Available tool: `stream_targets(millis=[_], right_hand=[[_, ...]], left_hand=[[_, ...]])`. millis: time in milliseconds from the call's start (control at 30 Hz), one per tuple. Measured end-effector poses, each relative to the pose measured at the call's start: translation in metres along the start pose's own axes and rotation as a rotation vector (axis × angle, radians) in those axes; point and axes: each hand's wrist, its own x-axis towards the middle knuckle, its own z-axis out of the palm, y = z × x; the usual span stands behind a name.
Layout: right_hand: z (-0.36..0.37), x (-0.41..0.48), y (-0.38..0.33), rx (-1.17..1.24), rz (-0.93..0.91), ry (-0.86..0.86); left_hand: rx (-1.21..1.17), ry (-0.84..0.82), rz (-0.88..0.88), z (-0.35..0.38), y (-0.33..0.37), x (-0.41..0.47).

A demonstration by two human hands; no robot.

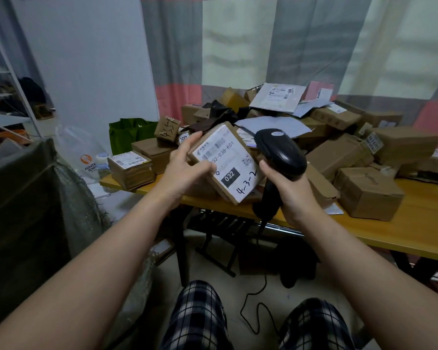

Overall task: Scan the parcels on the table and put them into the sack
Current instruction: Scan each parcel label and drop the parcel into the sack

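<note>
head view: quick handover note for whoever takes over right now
Left hand holds a small brown cardboard parcel, white label up.
Right hand grips the black handheld scanner, its head beside the label.
Grey-green woven sack stands at the left; its inside is hidden.
Left: scan this parcel, sack it, then the pile of brown boxes and grey mailers on the yellow wooden table.

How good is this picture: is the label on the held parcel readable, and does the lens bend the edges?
Head view: dim, soft light, brightest at the curtain; on the parcel label, "032" reads sharply but the barcode is smeared; the scanner shows a faint sheen; the wide lens stretches the forearms toward the corners.
</note>
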Motion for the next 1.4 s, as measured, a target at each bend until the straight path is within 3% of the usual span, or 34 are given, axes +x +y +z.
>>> stream_targets(millis=[167,367,667,1400], right_hand=[[0.010,-0.005,0.006,-0.005,0.040,-0.002],[0.019,-0.005,0.004,0.043,0.074,0.075],[0.015,-0.006,-0.023,-0.354,-0.067,0.047],[0.026,-0.016,-0.032,-0.326,-0.006,-0.059]], left_hand=[[-0.074,0.199,0.033,0.013,0.003,-0.004],[0.027,-0.076,0.011,0.017,-0.008,-0.012],[0.085,-0.040,0.044,0.002,-0.014,-0.002],[0.102,0.010,0.094,0.001,-0.024,0.006]])
